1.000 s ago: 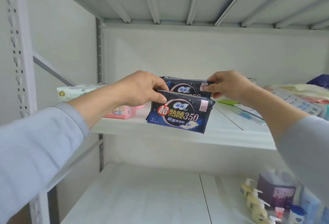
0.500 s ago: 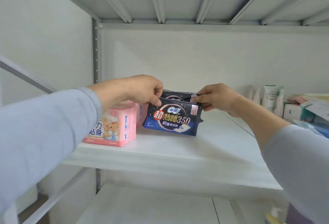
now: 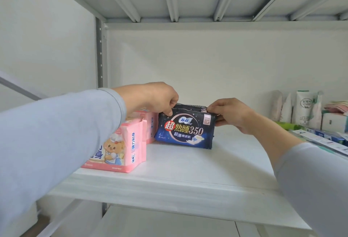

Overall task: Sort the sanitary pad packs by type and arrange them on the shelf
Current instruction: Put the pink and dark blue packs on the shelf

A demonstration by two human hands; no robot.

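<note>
Both hands, left hand [image 3: 158,99] and right hand [image 3: 231,114], pinch two dark pad packs [image 3: 185,132] by their top corners, standing them on the shelf [image 3: 188,176] beside the pink packs [image 3: 120,148]; next, release them upright.

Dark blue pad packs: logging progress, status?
Left hand and right hand pinch dark blue pad packs, standing on shelf beside pink packs. Nothing blocking.

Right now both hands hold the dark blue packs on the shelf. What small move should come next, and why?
Probably let go with both hands. The front dark blue pack already stands upright on the shelf, right beside the pink packs, with a second dark pack just behind it. The left hand and right hand only pinch the top corners, so the pair looks placed.
</note>
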